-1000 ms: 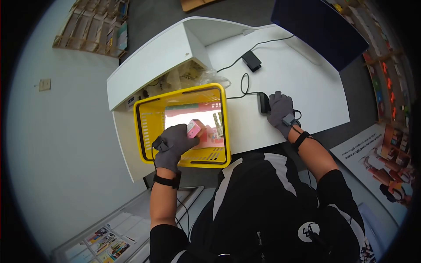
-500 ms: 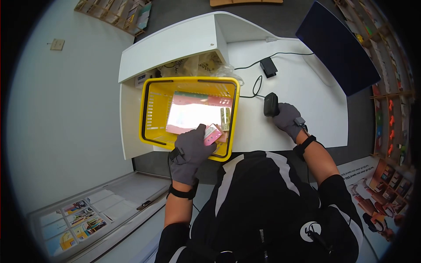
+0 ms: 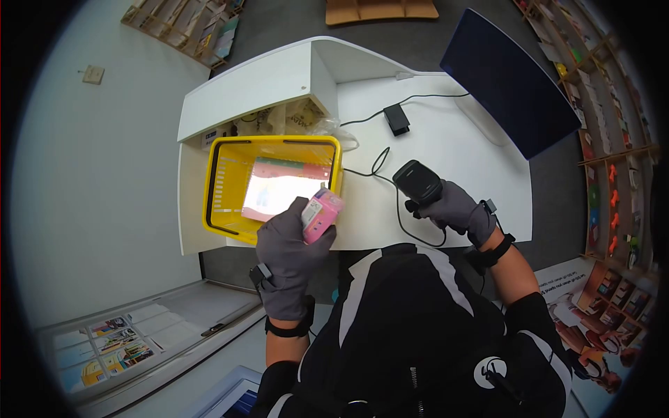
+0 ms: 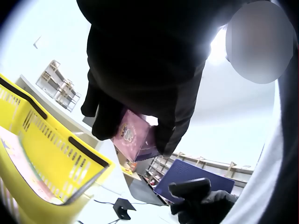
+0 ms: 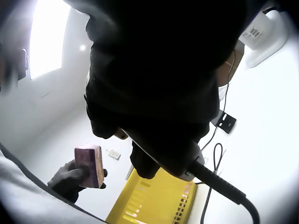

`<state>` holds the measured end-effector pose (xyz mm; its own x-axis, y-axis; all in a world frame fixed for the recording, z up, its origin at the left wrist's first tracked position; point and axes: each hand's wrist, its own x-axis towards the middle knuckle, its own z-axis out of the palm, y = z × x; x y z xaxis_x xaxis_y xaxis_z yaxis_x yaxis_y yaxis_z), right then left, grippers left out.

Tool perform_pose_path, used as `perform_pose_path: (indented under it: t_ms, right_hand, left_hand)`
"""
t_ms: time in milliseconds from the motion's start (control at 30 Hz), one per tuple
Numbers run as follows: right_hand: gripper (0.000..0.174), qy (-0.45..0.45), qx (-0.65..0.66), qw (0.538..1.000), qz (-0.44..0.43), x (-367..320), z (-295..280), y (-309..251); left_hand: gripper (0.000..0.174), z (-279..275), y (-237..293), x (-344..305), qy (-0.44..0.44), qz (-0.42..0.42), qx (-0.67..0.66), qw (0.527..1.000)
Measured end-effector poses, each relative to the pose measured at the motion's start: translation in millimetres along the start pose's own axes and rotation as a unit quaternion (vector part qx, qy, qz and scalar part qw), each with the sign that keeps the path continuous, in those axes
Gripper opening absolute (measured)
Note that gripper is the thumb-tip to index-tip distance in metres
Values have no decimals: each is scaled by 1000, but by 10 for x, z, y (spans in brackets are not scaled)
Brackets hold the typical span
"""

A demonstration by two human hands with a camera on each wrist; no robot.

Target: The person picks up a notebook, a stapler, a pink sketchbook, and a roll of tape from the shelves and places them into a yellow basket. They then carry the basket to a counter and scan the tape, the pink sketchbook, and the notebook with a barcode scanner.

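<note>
In a grey glove, the left hand (image 3: pixel 289 254) pinches a small pink box (image 3: pixel 320 214) between thumb and fingers, over the near right corner of a yellow basket (image 3: pixel 273 141). The same pink box (image 4: pixel 132 136) shows below the dark glove in the left wrist view. The gloved right hand (image 3: pixel 461 212) grips a black corded handheld device (image 3: pixel 418 182) by its handle above the white desk. Its cable (image 5: pixel 219 184) leaves the handle's end in the right wrist view. Inside the basket lies a glossy pink and white flat item (image 3: pixel 286 191).
A black stand (image 3: pixel 397 120) sits on the white desk (image 3: pixel 481 167) behind the device. A dark monitor (image 3: pixel 512 80) rises at the back right. Plastic bags (image 3: pixel 296 115) fill the shelf opening behind the basket. The cable loops across the desk.
The left hand has lifted the pink box from inside the basket to above its near edge. The right hand has raised the black device from the desk and brought it nearer the box.
</note>
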<state>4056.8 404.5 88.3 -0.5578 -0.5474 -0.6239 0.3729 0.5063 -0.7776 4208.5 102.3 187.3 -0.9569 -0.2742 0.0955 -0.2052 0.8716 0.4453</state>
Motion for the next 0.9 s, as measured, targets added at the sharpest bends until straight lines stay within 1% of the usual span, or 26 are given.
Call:
perform_pose_path:
  t_ms: [33, 67, 100, 133, 167, 200, 233, 267, 300, 333, 400, 433, 467, 533, 567, 633, 667, 700, 733, 767, 800, 867, 900]
  right_hand:
    - [27, 1, 0, 1000, -2, -42, -31, -16]
    - [29, -15, 30, 999, -36, -82, -49, -23]
    - [31, -31, 60, 995, -69, -122, -61, -22]
    - [34, -48, 91, 989, -101, -157, -76, -22]
    - [34, -47, 91, 989, -104, -198, -113, -15]
    - [44, -67, 114, 983, -127, -222, -140, -24]
    - [55, -87, 136, 976, -149, -250, -168, -34]
    - [66, -105, 159, 967, -171, -287, -193, -45]
    - [66, -101, 158, 967, -173, -335, -200, -70]
    - [59, -101, 160, 964, -185, -385, -188, -119]
    - [45, -103, 165, 959, -207, -458, -181, -180]
    - [45, -101, 164, 959, -209, -455, -195, -143]
    - [44, -94, 128, 965, -209, -423, -203, -72]
    - [44, -81, 55, 974, -206, -382, -202, 3]
    - [44, -81, 55, 973, -207, -390, -193, 32]
    - [40, -102, 144, 967, -182, -519, -131, -99]
    - [39, -112, 188, 961, -168, -547, -119, -135]
    - [39, -111, 189, 961, -169, -517, -120, -109]
    - [50, -114, 163, 966, -168, -441, -123, -44]
    - [62, -116, 136, 970, -167, -351, -124, 37]
    - [74, -118, 109, 973, -167, -276, -124, 102]
    - [74, -118, 110, 973, -167, -176, -112, 234]
    - [74, -119, 111, 973, -164, -148, -112, 281]
  left_hand:
    - [49, 65, 100, 6, 2, 20, -17, 1000]
    - [49, 131, 184, 8, 6, 41, -34, 999]
    - [49, 196, 256, 10, 9, 43, -33, 998]
    - [52, 265, 318, 20, -17, 12, -52, 998]
    - [54, 336, 395, 22, -43, -18, -70, 996]
    - [56, 379, 449, 34, -70, -49, -88, 992]
    - [56, 405, 501, 47, -69, -46, -88, 993]
    - [58, 426, 551, 65, -97, -75, -94, 988]
    - [60, 447, 603, 83, -124, -103, -99, 982]
    - [62, 472, 655, 95, -151, -130, -105, 974]
    - [61, 594, 688, 103, -150, -117, -109, 976]
    - [61, 644, 697, 113, -147, -107, -112, 977]
    - [60, 665, 721, 119, -144, -96, -115, 978]
    - [61, 703, 751, 133, -148, -100, -112, 978]
    - [62, 704, 775, 142, -153, -105, -108, 977]
    - [64, 725, 762, 122, -157, -110, -104, 976]
    - [67, 772, 710, 121, -178, -98, -106, 973]
    - [70, 819, 661, 124, -199, -86, -107, 970]
    - [74, 833, 645, 130, -221, -73, -108, 967]
    - [74, 793, 681, 138, -221, -72, -107, 967]
    - [78, 719, 748, 146, -234, -55, -118, 963]
    - [87, 614, 849, 127, -260, -20, -141, 955]
    - [87, 644, 799, 106, -260, -17, -141, 955]
